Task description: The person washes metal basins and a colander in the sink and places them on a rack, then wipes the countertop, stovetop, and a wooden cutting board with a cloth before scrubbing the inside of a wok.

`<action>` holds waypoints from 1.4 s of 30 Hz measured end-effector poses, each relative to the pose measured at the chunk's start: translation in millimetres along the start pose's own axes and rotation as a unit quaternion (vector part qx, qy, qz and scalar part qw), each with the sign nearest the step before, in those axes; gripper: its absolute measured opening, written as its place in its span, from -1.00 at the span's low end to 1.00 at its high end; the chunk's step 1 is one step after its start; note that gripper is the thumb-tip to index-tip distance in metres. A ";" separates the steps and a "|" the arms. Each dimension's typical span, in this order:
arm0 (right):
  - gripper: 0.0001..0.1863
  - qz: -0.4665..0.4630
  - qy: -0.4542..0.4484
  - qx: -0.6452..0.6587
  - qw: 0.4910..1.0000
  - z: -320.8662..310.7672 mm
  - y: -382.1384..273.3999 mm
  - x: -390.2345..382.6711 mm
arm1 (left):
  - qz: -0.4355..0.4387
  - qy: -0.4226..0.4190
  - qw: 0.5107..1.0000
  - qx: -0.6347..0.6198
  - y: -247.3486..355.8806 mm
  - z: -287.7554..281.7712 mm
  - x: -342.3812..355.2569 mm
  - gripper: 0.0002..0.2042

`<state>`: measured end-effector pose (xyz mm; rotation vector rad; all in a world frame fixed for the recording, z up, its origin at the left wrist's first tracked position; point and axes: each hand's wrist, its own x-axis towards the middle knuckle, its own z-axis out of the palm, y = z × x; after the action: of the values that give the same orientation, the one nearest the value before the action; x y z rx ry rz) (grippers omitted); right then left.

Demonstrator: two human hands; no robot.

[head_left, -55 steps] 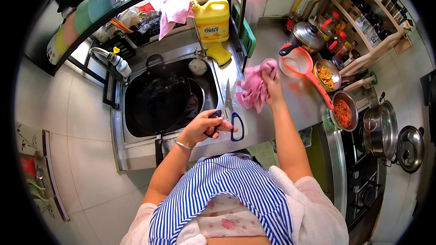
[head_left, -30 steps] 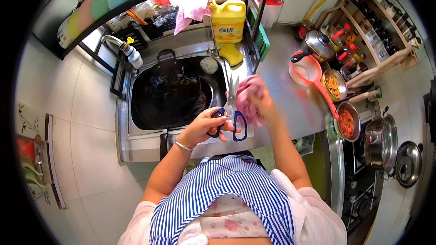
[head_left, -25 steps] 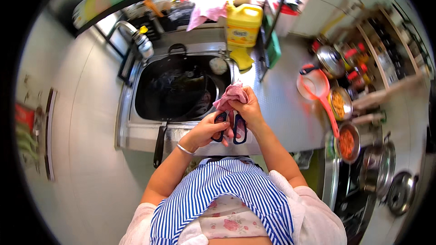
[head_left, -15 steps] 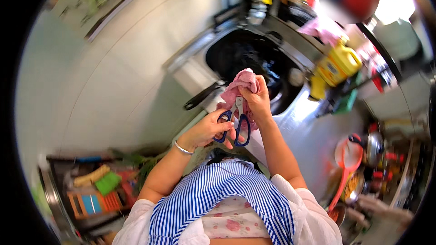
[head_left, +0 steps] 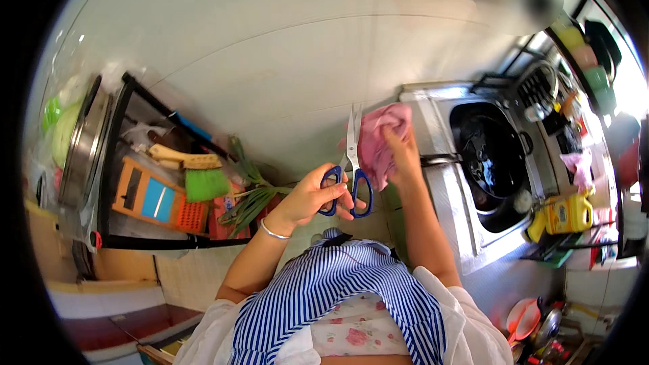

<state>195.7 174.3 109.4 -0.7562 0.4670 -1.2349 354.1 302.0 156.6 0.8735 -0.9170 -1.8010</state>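
Crumpled pink cloth [head_left: 384, 136]: slid off since half a second ago, when it was bunched over the blades; now it's mostly to their right. View has swung left too, so the sink ended up on the right.
Steel scissors with dark-blue loop handles [head_left: 352, 152]: up in the air between the hands, tips pointing away from the body, blades a little apart. Can't tell if the cloth touches them.
Left hand [head_left: 316, 196]: fingers clamped on the scissor handles, silvery bangle [head_left: 275, 232] on the wrist.
Right hand [head_left: 404, 155]: bit blurry, but fingers are closed on the cloth.
Sink side: black wok [head_left: 491, 152] sitting in the steel sink [head_left: 466, 213], yellow plastic jug [head_left: 571, 215] beyond it, metal desk [head_left: 497, 287] nearer.
Rack side: black-framed rack [head_left: 115, 162] with an orange grater [head_left: 135, 186], long green leaves [head_left: 251, 204] poking out near the left hand.
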 end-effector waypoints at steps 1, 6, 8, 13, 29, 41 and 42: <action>-0.74 0.016 -0.036 -0.038 0.998 12.6 21.1 -1.7 | 0.000 0.007 1.000 0.003 3.9 -13.3 -7.2 -0.86; -0.71 0.059 -0.014 -0.069 0.996 97.8 82.0 20.4 | -0.033 -0.015 0.999 0.036 14.2 -66.9 -60.6 -0.87; -0.71 0.063 0.006 -0.087 0.994 120.6 87.7 33.7 | -0.025 -0.021 0.999 0.030 16.0 -82.5 -81.1 -0.86; -0.64 -0.070 -0.017 -0.293 0.953 122.3 99.6 69.1 | 0.007 0.026 1.000 0.016 34.4 -115.0 -116.4 -0.82; -0.49 0.276 -0.050 0.008 0.960 55.3 102.9 20.5 | 0.130 0.032 0.976 -0.172 -0.3 -143.2 -92.1 -0.69; -0.55 0.235 -0.090 0.059 0.966 22.3 33.0 43.2 | 0.043 0.007 0.996 -0.077 1.3 -85.4 -14.0 -0.70; -0.55 0.239 -0.086 0.075 0.964 18.8 29.1 47.7 | 0.031 -0.005 0.998 -0.051 5.5 -82.8 -13.4 -0.73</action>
<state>241.6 137.7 104.4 -0.5725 0.3788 -0.7367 431.4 294.3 124.6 0.7636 -0.8413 -1.7851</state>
